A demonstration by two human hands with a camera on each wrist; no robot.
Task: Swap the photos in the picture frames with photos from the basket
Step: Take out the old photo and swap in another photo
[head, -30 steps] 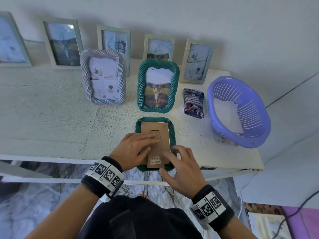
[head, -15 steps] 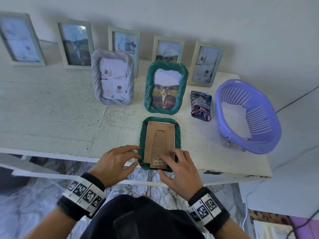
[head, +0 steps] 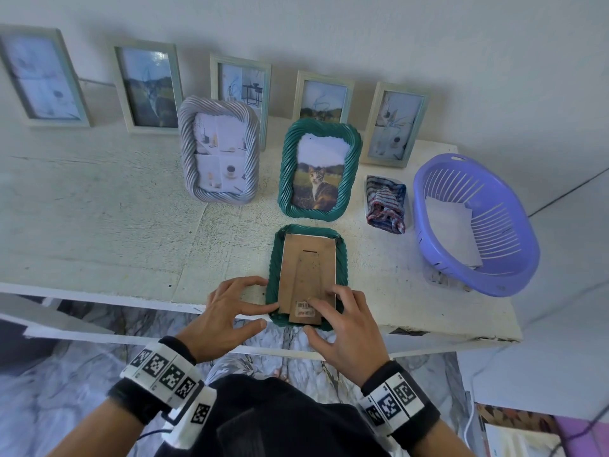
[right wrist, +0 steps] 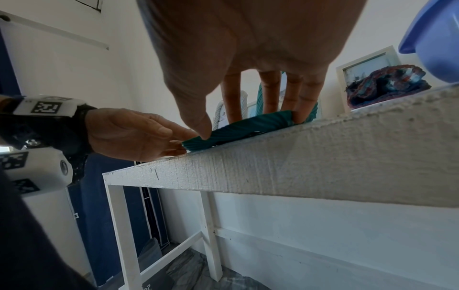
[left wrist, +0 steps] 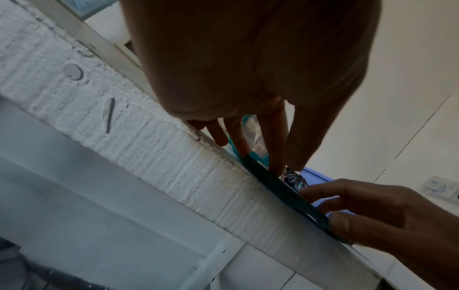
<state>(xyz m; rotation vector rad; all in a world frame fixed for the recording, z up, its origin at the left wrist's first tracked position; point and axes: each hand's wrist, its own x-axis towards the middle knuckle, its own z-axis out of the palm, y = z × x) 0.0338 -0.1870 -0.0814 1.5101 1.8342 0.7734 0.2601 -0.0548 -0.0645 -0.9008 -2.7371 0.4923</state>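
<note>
A green rope-edged frame (head: 342, 258) lies face down at the table's front edge, with its brown cardboard back (head: 308, 268) up. My left hand (head: 237, 308) reaches in from the left, and its straight fingertips touch the frame's lower left rim. My right hand (head: 342, 318) has its fingers on the cardboard by the barcode sticker and its thumb against the near rim, pinching that edge. The right wrist view shows the frame (right wrist: 238, 127) held this way, with the left hand (right wrist: 129, 133) at its corner. A purple basket (head: 514, 272) at the right holds white photo sheets (head: 451, 232).
A green frame with a cat photo (head: 318, 169) and a grey rope frame (head: 219, 150) stand behind. Several pale frames lean on the wall. A folded striped cloth (head: 385, 206) lies beside the basket. The white table (head: 99, 225) is bare at the left.
My left hand has slid off the cardboard back to the frame's left rim. My right hand has stayed at the frame's near edge.
</note>
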